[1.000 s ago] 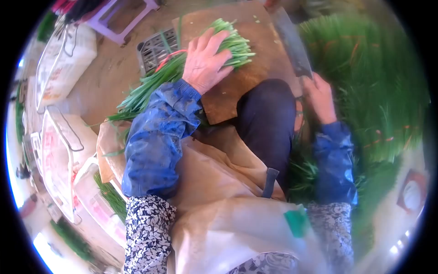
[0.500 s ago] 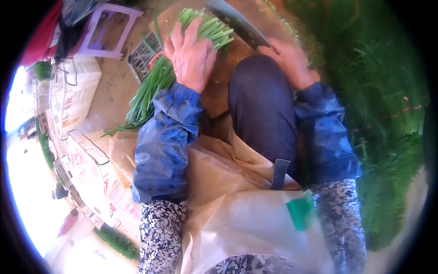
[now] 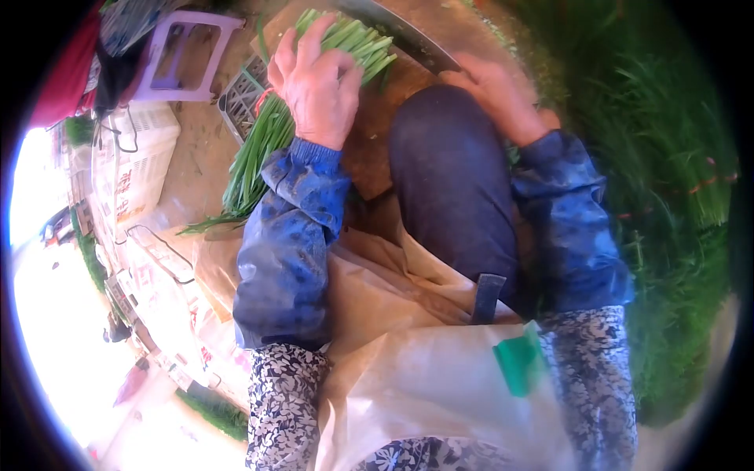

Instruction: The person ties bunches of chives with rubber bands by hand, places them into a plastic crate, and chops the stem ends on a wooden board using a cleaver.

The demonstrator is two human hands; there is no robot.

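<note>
A bunch of green chives (image 3: 255, 161) lies slantwise over a brown board (image 3: 373, 145), its pale cut ends pointing right and its leaves trailing down to the left. My left hand (image 3: 318, 98) grips the bunch from above with bent fingers, near a red tie (image 3: 263, 100). In my right hand (image 3: 499, 98) is the handle of a large knife (image 3: 412, 38), mostly hidden by the fingers. Its dark blade runs up and left, just beyond the cut ends. Whether the blade touches them I cannot tell.
A grey plastic crate (image 3: 239, 98) sits beyond the chives, with a purple stool (image 3: 212, 59) behind it. A white basket (image 3: 145, 149) stands at left. Heaps of green chives (image 3: 667, 157) fill the right side. My knee (image 3: 448, 157) rises between my arms.
My left hand has shifted slightly left on the chives. The knife blade has tilted a little flatter and moved left, with my right hand still on it. The view has shifted slightly.
</note>
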